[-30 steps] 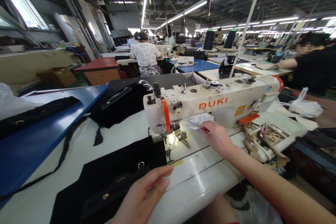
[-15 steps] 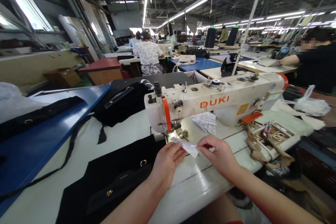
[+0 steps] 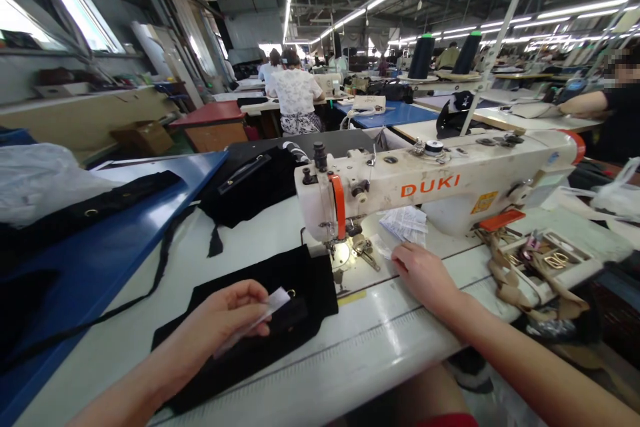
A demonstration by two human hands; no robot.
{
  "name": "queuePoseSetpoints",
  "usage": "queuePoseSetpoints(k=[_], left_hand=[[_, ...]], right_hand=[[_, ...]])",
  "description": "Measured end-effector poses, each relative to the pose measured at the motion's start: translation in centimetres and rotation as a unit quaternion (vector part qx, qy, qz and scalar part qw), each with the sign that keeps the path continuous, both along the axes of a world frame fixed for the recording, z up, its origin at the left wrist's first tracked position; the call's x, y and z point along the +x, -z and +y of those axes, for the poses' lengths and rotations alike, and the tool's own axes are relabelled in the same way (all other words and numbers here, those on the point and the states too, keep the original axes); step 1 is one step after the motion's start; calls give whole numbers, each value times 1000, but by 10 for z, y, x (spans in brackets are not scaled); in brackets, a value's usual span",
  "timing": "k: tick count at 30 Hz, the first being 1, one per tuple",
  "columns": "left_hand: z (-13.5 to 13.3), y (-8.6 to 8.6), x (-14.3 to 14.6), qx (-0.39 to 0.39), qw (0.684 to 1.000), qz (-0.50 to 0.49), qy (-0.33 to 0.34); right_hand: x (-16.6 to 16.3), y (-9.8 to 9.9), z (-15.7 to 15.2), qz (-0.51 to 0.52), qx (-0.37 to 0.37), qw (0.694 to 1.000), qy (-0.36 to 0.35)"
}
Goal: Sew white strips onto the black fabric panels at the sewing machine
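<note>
My left hand [image 3: 240, 310] pinches a small white label [image 3: 277, 300] above a black fabric panel [image 3: 240, 273]. A gold ring shows on the panel just beyond the label. My right hand [image 3: 424, 272] is closed on the bed of the white sewing machine [image 3: 440, 180], its fingers on a white slip [image 3: 383, 245]. Beyond those fingers lies a stack of printed white labels [image 3: 406, 221]. The needle area [image 3: 343, 253] is lit, between my two hands, with a metal guide [image 3: 366, 252] beside it.
To the left a blue board [image 3: 115, 247] carries black pieces and a plastic bag [image 3: 40, 180]. Another black fabric piece [image 3: 250, 187] lies behind the panel. At right are a tray of metal buckles [image 3: 555, 260] and tan straps [image 3: 500, 273]. Co-workers sit at tables farther off.
My hands have parted. The left has carried a white label leftward over the black panel, which now sits nearer the needle; the right has moved toward the label stack. The view has shifted.
</note>
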State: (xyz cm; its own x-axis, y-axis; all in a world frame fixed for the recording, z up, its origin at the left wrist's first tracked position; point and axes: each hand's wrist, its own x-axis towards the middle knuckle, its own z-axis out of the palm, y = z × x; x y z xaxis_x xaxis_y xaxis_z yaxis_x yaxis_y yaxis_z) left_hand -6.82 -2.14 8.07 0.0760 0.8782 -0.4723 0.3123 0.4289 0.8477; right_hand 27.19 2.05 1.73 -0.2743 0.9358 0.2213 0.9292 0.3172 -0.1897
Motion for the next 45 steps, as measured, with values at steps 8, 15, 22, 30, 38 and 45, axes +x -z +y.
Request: queuePoseSetpoints(k=[8,15,22,30,38,45], left_hand=[[21,1,35,67,990,106,61],[19,9,63,87,993,62,54],[8,17,59,179,969,165,52],[8,39,52,618,641,381,249],[28,51,52,632,612,406,247],[36,69,58,628,616,402,253]], right_hand=[[-11,-23,-6,-68,-21,997,-11],[-60,-33,-27,302,-102,939,-127],[-99,-5,-4,539,-407,735,-64],[-97,-7,14,570,-518,637,-36],[-85,-6,-6,355,-136,918,-111],[-73,7,-40,89,29,940,-328]])
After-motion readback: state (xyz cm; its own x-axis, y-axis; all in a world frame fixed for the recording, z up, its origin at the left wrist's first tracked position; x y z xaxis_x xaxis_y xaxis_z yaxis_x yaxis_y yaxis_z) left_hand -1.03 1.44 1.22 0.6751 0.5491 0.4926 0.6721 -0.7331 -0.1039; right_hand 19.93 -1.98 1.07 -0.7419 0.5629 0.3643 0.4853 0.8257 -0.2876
